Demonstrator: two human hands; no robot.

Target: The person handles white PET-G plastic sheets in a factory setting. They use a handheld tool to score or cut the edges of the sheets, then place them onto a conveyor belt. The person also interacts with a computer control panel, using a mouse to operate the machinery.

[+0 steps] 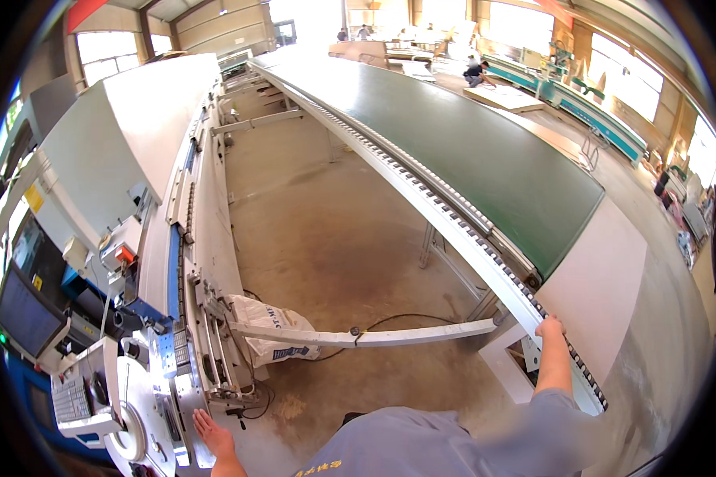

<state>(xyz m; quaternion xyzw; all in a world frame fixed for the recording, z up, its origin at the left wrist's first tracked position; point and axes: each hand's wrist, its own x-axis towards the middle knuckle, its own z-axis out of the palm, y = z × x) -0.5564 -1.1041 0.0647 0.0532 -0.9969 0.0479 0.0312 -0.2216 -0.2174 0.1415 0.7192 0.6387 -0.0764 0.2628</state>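
Note:
My left hand lies flat with its fingers stretched out, at the edge of the metal plate on the machine's near end. It holds nothing. To the right, my right hand is closed over the white roller rail that runs along the green conveyor belt. Small dark rollers line the top of that rail. My right arm reaches out straight to it, and the undersides of the fingers are hidden. No loose workpiece shows in either hand.
A white crossbar joins the machine and the conveyor frame at low height. Behind it a white sack stands on the floor, with a dark cable nearby. At left are a monitor and a keyboard. A person crouches far off.

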